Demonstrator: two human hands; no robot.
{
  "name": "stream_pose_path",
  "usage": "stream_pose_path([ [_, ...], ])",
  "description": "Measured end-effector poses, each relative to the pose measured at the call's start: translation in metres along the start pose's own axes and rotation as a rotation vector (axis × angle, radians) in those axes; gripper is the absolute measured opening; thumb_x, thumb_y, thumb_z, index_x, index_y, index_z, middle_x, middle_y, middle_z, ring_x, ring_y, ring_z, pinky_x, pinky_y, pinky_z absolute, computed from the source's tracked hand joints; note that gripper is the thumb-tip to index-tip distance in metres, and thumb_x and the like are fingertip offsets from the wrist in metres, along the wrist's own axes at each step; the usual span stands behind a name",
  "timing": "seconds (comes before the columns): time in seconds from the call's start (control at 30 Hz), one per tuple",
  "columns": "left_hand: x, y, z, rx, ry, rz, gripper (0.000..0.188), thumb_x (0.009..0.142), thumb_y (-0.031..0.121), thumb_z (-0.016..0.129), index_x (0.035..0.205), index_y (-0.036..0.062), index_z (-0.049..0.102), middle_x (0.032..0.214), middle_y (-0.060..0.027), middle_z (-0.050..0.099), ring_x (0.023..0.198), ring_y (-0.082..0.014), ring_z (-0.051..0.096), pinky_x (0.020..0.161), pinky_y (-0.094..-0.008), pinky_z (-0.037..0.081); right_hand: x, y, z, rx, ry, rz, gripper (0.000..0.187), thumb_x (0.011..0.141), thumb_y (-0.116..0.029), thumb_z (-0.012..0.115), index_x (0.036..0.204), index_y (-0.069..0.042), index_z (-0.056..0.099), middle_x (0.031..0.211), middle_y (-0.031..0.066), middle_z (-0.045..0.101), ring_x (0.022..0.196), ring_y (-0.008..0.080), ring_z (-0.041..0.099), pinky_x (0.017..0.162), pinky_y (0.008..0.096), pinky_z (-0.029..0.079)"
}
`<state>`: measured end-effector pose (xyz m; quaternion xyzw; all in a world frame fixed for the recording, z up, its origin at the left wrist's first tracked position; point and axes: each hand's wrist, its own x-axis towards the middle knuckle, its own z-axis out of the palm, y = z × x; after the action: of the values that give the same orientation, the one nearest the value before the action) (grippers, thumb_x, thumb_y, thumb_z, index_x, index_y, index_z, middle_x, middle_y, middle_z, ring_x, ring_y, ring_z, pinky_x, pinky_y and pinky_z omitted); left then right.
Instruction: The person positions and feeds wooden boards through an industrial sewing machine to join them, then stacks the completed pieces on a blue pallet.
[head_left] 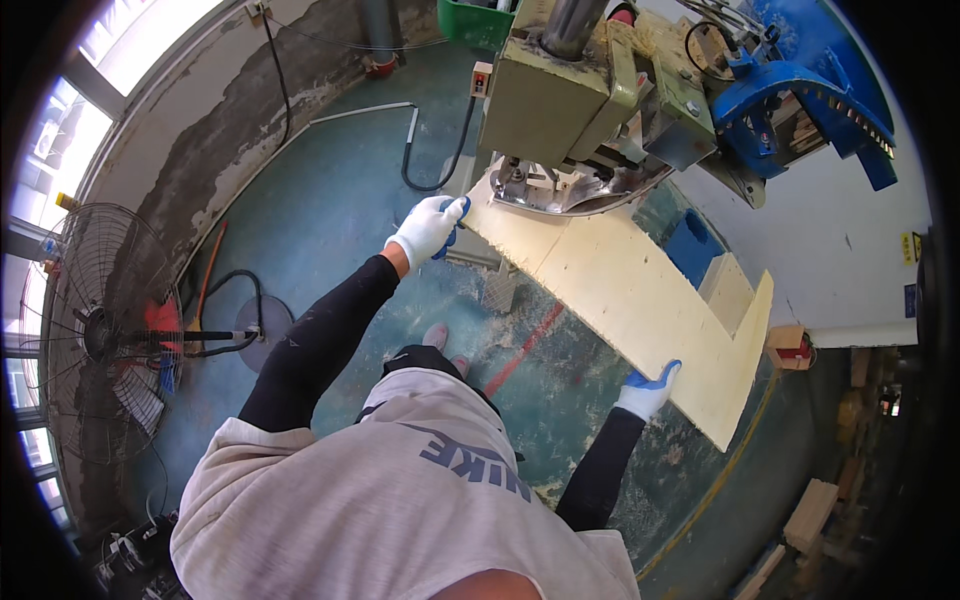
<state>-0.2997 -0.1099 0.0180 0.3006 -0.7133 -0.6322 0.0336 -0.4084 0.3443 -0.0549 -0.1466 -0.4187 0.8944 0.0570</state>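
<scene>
Clearly, the left hand (430, 232), in a white and blue glove, is curled and gripping the left corner of a pale wooden board (610, 285). The right hand (648, 392), gloved the same way, is at the board's near edge (some of its fingers are hard to make out, so I cannot tell whether they close around it). The board stretches between the two hands and on past the right one, with an angled cutout on its far side. Just beyond the left hand, to its right, a metal guard (580, 195) sits over the board's far end, below the greenish machine (545, 105). Farther out past the left hand are a small switch box (481, 80) on a dark cable and a green bin (470, 22). Ahead of the right hand, behind the board, is a blue container (692, 245); to its right is a small cardboard box (790, 347). Well off to the left hand's left stands a large wire-caged fan (95, 330). Wood blocks (810, 515) lie well to the right of the right hand, nearer the wearer.
</scene>
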Motion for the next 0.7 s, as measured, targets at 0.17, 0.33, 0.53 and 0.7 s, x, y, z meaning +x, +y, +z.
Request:
stream_pose_path([
  [0.17, 0.009, -0.010, -0.009, 0.005, -0.041, 0.031, 0.045, 0.104, 0.044, 0.053, 0.099, 0.0015, 0.065, 0.065, 0.0030, 0.050, 0.051, -0.0066, 0.044, 0.044, -0.0256, 0.037, -0.007, 0.005, 0.016, 0.067, -0.026, 0.033, 0.054, 0.106, -0.036, 0.051, 0.144, 0.002, 0.045, 0.145, 0.0147, 0.054, 0.130, 0.0268, 0.053, 0.111, 0.0403, 0.042],
  [0.33, 0.005, -0.006, -0.002, 0.056, -0.018, 0.014, 0.044, 0.104, 0.044, 0.053, 0.104, 0.0010, 0.065, 0.065, 0.0030, 0.048, 0.052, -0.0068, 0.043, 0.046, -0.0257, 0.038, -0.002, -0.004, 0.011, 0.036, 0.012, -0.007, 0.054, 0.105, -0.035, 0.052, 0.143, 0.003, 0.046, 0.144, 0.0145, 0.054, 0.130, 0.0265, 0.053, 0.112, 0.0403, 0.042],
  [0.53, 0.013, -0.005, 0.004, -0.117, -0.070, 0.012, 0.038, 0.105, 0.037, 0.054, 0.105, 0.0007, 0.065, 0.063, 0.0028, 0.049, 0.050, -0.0079, 0.043, 0.045, -0.0263, 0.036, 0.000, -0.003, 0.020, 0.057, 0.080, -0.015, 0.051, 0.105, -0.032, 0.053, 0.142, 0.003, 0.047, 0.142, 0.0149, 0.056, 0.128, 0.0261, 0.055, 0.110, 0.0406, 0.044],
  [0.7, 0.023, -0.007, -0.010, -0.103, -0.107, 0.019, 0.029, 0.105, 0.029, 0.053, 0.109, 0.0022, 0.063, 0.074, -0.0048, 0.064, 0.057, -0.0120, 0.061, 0.050, -0.0254, 0.049, 0.011, -0.002, 0.024, 0.091, 0.066, -0.036, 0.049, 0.103, -0.031, 0.058, 0.139, 0.001, 0.051, 0.136, 0.0126, 0.060, 0.123, 0.0242, 0.059, 0.107, 0.0395, 0.047],
])
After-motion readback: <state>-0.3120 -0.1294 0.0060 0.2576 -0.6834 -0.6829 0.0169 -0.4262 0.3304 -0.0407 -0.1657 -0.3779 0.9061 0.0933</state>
